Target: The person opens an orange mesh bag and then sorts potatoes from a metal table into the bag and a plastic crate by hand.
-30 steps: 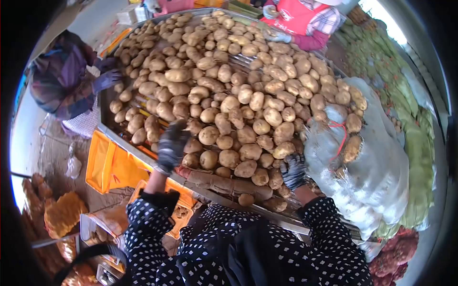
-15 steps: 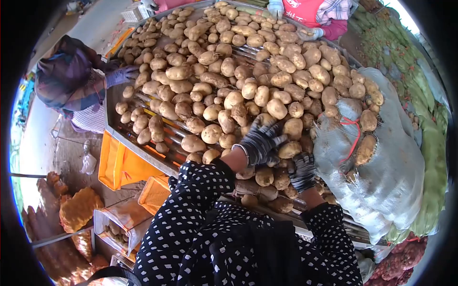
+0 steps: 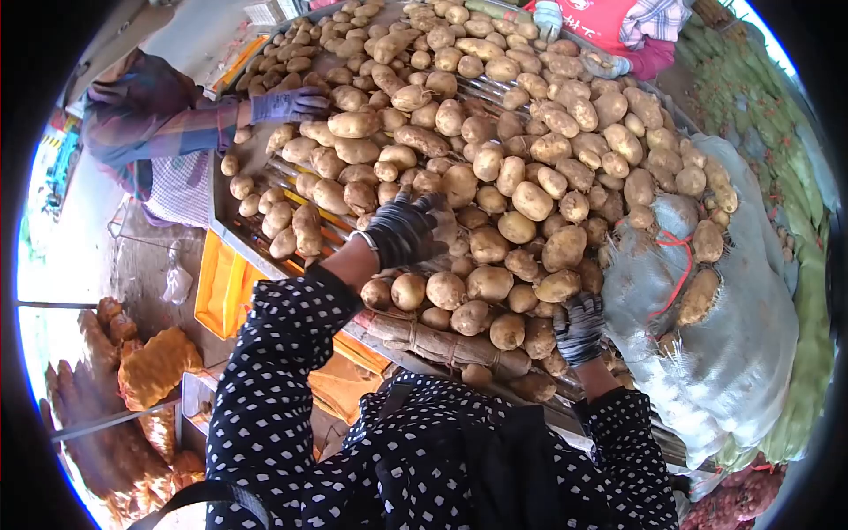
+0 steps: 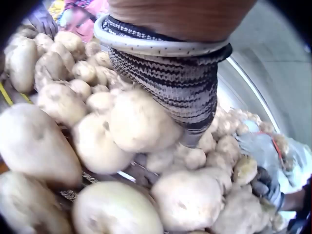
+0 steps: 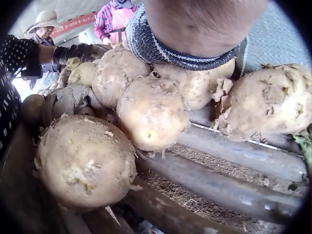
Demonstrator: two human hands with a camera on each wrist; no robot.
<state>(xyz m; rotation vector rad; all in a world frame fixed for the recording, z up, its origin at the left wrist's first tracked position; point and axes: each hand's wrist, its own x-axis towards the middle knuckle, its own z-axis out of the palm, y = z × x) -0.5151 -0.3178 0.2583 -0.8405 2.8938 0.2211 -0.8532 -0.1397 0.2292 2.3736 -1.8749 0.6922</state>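
Note:
Brown, earth-dusted potatoes (image 3: 532,201) cover a sorting table with metal rollers (image 5: 234,151). My left hand (image 3: 402,231), in a black-and-grey striped glove, reaches over the near left part of the pile with fingers spread over the potatoes. In the left wrist view a large potato (image 4: 141,122) partly covers that glove, and the fingertips are hidden. At the near right edge my right hand (image 3: 579,331) rests on potatoes beside a full white mesh sack (image 3: 724,362), fingers loosely extended. Its fingers are hidden in the right wrist view, where only the cuff (image 5: 185,58) shows.
A person in a plaid top (image 3: 163,119) reaches onto the pile from the left with a gloved hand (image 3: 291,104). Another person in a red apron (image 3: 587,19) stands across. Orange crates (image 3: 223,287) are below the near left edge. Green sacks (image 3: 751,115) lie at right.
My left hand swung right across the potatoes, then back left onto the pile. My right hand stays near the white sack. The left person's hand has reached farther over the pile.

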